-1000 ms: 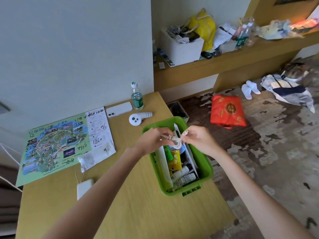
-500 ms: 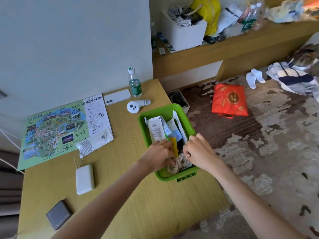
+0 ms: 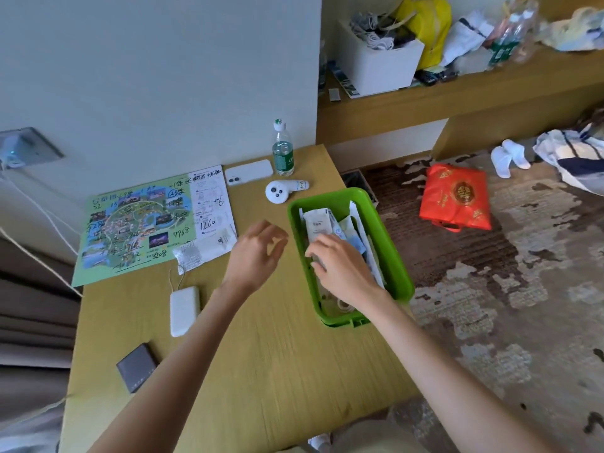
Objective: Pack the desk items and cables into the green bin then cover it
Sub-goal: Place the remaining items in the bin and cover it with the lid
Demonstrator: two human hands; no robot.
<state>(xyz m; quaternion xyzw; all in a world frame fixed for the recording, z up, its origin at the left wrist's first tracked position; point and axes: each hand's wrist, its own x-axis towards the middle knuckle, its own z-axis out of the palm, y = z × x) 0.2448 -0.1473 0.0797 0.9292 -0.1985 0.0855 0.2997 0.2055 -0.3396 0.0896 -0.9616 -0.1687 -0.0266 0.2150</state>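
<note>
Bin (image 3: 390, 253): at the desk (image 3: 277, 371) edge, right side, packets (image 3: 317, 222) standing proud.
Your left hand (image 3: 258, 253): slack, empty.
Right hand (image 3: 340, 266): on the packets; grip unclear.
Risk: hard pressing tips the bin floorward.

Much of what lies in the bin (image 3: 390, 243) is covered by the right hand (image 3: 343, 269), and whether anything is gripped by it cannot be told. A pale coil, perhaps the cable (image 3: 341, 305), is half hidden under that wrist. The writing on the map (image 3: 137, 223) is too small to be read. The bag (image 3: 575, 158) is cut off by the right edge.
</note>
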